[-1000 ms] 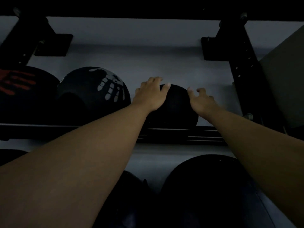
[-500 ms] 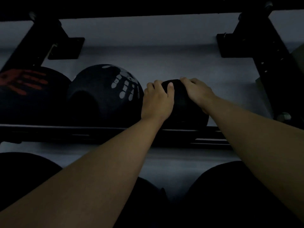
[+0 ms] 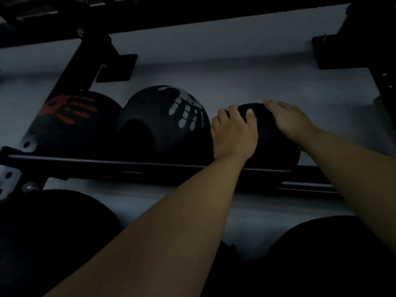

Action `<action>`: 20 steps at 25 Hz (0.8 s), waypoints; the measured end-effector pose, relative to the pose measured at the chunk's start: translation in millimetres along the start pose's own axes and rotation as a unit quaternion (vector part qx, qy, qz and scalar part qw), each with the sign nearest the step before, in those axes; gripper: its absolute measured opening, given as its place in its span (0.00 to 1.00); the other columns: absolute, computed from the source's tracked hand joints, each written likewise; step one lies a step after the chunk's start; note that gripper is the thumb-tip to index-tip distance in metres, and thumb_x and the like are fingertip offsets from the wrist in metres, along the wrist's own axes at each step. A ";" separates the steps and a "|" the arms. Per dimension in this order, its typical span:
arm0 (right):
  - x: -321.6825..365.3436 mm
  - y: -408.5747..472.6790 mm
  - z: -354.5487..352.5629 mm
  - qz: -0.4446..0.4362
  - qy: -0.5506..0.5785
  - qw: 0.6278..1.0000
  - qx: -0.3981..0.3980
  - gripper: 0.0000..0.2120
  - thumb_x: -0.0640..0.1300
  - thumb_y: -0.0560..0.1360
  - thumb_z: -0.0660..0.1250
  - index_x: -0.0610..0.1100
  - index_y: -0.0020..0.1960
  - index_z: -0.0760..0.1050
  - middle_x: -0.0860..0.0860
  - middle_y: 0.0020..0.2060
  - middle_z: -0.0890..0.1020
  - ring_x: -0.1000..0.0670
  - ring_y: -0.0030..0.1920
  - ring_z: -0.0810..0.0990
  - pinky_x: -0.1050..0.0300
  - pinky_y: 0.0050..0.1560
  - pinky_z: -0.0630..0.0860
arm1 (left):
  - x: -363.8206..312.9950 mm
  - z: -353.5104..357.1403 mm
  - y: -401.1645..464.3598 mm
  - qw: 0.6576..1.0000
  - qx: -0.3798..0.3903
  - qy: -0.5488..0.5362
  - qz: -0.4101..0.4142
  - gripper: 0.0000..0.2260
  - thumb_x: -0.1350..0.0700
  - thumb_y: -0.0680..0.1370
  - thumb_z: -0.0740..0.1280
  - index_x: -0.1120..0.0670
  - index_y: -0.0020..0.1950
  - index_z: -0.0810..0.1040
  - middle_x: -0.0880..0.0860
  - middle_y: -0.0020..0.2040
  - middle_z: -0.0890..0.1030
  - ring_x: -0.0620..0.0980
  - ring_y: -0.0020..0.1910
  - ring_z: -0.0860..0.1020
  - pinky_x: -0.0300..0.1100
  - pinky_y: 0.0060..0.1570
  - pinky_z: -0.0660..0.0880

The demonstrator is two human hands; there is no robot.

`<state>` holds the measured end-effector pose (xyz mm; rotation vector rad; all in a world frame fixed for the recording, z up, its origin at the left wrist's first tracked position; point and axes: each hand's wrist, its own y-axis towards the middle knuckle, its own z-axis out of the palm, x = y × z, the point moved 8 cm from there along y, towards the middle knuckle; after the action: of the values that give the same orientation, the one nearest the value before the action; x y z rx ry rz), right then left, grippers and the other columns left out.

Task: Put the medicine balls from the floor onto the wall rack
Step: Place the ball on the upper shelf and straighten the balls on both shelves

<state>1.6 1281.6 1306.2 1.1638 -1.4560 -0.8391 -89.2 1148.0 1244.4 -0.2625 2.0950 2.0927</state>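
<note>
A small plain black medicine ball (image 3: 272, 142) sits on the rails of the black wall rack (image 3: 132, 168), third in the row. My left hand (image 3: 234, 133) grips its left side with curled fingers. My right hand (image 3: 289, 120) lies over its top right with fingers spread flat. To its left stand a black ball with a grey handprint (image 3: 165, 123) and a black ball with a red handprint (image 3: 75, 123). The small ball touches the grey-print ball or nearly so; I cannot tell which.
Two large dark balls rest on a lower level, one at bottom left (image 3: 49, 232), one at bottom right (image 3: 334, 254). Black rack brackets (image 3: 115, 65) bolt to the pale wall on both sides. An upper rail (image 3: 192, 16) runs overhead. The rail right of the small ball is bare.
My right hand came onto the top of the small ball and now lies flatter on it. My left hand stays on the ball's left side. The view shifted right.
</note>
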 end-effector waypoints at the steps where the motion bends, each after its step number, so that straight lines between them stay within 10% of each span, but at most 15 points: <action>1: 1.7 -1.9 -0.4 -0.005 -0.002 1.000 -0.001 0.35 0.69 0.81 0.51 0.48 0.77 0.72 0.44 0.77 0.74 0.41 0.73 0.73 0.55 0.66 0.66 | 0.1 0.5 -0.2 1.000 0.018 0.004 -0.001 0.25 0.43 0.88 0.50 0.55 0.81 0.63 0.58 0.78 0.66 0.58 0.77 0.64 0.56 0.78 0.61; 9: 16.1 -6.4 -6.2 -0.007 -0.053 0.998 0.014 0.33 0.64 0.84 0.50 0.44 0.79 0.68 0.42 0.79 0.70 0.39 0.76 0.70 0.56 0.65 0.63 | 4.7 -19.8 7.4 0.988 0.143 0.030 0.043 0.27 0.41 0.88 0.51 0.53 0.84 0.62 0.58 0.82 0.64 0.59 0.80 0.63 0.56 0.79 0.61; 15: 75.6 -15.8 7.4 -0.047 -0.120 0.992 -0.002 0.26 0.64 0.83 0.53 0.46 0.65 0.77 0.40 0.72 0.76 0.36 0.70 0.74 0.44 0.71 0.68 | 24.4 -124.1 43.5 0.990 -0.021 0.101 0.092 0.19 0.46 0.87 0.56 0.51 0.73 0.76 0.55 0.74 0.76 0.57 0.73 0.73 0.52 0.74 0.64; 20: 145.3 -17.0 63.1 -0.079 -0.092 0.993 -0.014 0.15 0.61 0.82 0.57 0.51 0.54 0.74 0.47 0.57 0.79 0.44 0.58 0.77 0.54 0.55 0.68 | 99.5 -199.8 80.6 0.993 -0.041 0.108 0.029 0.21 0.45 0.86 0.57 0.52 0.75 0.73 0.56 0.76 0.71 0.59 0.74 0.71 0.54 0.75 0.65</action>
<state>-53.6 1132.8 1319.7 1.2179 -1.5089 -1.0964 -204.2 947.7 1298.9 -0.4640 2.1573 2.2798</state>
